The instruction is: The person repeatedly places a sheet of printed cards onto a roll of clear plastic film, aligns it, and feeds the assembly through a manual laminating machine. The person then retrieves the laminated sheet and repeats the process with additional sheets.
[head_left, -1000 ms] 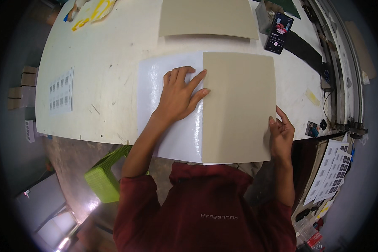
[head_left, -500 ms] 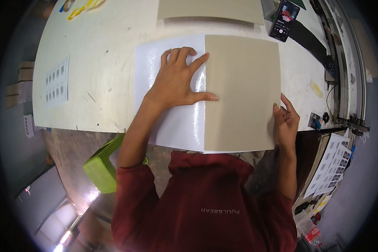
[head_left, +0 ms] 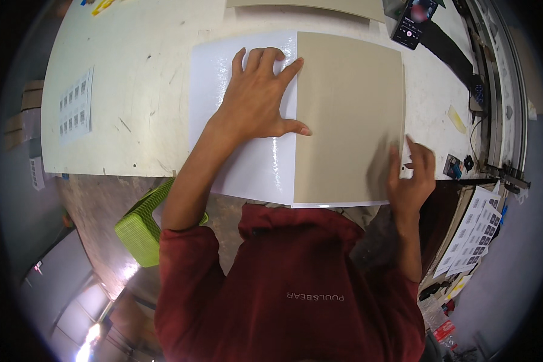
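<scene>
Lying at the left of the white table [head_left: 169, 130] is one label sheet [head_left: 76, 104], printed with two rows of small code squares. One green plastic stool [head_left: 139, 238] stands below the table's edge. Next comes one glossy white sheet [head_left: 208, 90], under the left hand [head_left: 253, 99], whose thumb and forefinger are spread wide, their tips at the left edge of the beige board [head_left: 350, 108]. That board lies on the sheet's right part; a second board [head_left: 320, 5] is cut off above. The dark red top [head_left: 283, 259] bears one line of lettering. At the lower right edge, the right hand [head_left: 412, 181] has thumb and forefinger slightly parted; whether they touch the board I cannot tell. Further right: one lit phone [head_left: 414, 27], at least two printed sheets [head_left: 466, 235], one digital display [head_left: 478, 95].
</scene>
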`<state>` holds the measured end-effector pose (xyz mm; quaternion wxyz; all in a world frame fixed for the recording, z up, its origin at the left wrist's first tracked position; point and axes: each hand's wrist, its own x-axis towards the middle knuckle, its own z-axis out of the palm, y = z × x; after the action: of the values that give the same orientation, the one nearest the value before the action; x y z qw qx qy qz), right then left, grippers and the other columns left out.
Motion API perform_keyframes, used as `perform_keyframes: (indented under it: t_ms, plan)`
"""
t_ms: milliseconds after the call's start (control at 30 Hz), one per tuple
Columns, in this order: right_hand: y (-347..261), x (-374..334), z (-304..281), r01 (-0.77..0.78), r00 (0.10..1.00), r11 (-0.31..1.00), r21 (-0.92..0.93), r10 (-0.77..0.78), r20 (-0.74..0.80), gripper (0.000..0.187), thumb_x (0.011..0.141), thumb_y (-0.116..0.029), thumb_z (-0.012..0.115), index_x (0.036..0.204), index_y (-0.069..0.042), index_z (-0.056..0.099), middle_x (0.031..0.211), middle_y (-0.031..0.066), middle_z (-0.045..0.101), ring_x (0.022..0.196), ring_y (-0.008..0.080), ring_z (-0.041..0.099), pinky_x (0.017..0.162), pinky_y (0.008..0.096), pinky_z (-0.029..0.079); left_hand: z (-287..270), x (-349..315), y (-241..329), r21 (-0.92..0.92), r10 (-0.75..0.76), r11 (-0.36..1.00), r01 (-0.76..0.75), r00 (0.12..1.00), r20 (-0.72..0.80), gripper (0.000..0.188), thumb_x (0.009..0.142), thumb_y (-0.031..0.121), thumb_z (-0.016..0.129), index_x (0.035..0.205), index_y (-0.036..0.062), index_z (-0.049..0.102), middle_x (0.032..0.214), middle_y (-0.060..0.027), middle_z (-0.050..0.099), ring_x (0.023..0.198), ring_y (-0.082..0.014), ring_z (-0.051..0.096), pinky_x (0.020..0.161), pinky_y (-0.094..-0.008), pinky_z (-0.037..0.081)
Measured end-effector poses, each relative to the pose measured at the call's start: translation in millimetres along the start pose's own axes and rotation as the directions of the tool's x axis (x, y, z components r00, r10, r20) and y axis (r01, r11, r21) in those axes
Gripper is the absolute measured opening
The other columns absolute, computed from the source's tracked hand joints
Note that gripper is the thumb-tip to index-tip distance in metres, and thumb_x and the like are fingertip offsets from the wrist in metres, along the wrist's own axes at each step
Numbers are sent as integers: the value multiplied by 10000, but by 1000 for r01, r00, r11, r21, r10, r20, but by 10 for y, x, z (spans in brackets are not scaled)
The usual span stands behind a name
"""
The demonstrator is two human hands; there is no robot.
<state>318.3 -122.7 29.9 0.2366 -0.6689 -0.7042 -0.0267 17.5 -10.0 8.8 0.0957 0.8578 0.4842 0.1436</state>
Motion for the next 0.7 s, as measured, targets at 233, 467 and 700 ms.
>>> perform_keyframes:
  t_ms: [233, 467, 700]
  plan:
    - [-368, -134, 181, 326, 897, 923, 205, -371, 241, 403, 826, -82, 744, 1203, 21, 648, 1134, 163, 678, 1117, 351, 646, 1016, 516, 485, -137, -400, 354, 6, 61, 998, -61, 994, -96, 866, 696, 584, 777, 1377, 97, 555, 1402, -197, 470, 1333, -404, 406, 1138, -634, 244]
    - [-314, -98, 120, 261, 891, 915, 309, -351, 287, 379, 876, -123, 714, 1214, 30, 633, 1130, 171, 684, 1146, 357, 645, 977, 535, 530, 268, -2156, 434, 286, -242, 923, 255, 967, -83, 1032, 771, 505, 805, 1594, 213, 254, 1621, -279, 133, 1482, -506, 169, 1129, -748, 111]
    - [-225, -97, 143, 246, 904, 902, 354, -346, 252, 358, 903, -115, 689, 1225, 29, 627, 1149, 170, 682, 1117, 367, 660, 966, 514, 544, -62, -1716, 570, 39, -264, 921, 388, 695, -669, 1086, 825, 581, 713, 1580, 26, 164, 1603, -343, 103, 1488, -509, 141, 1181, -648, 134]
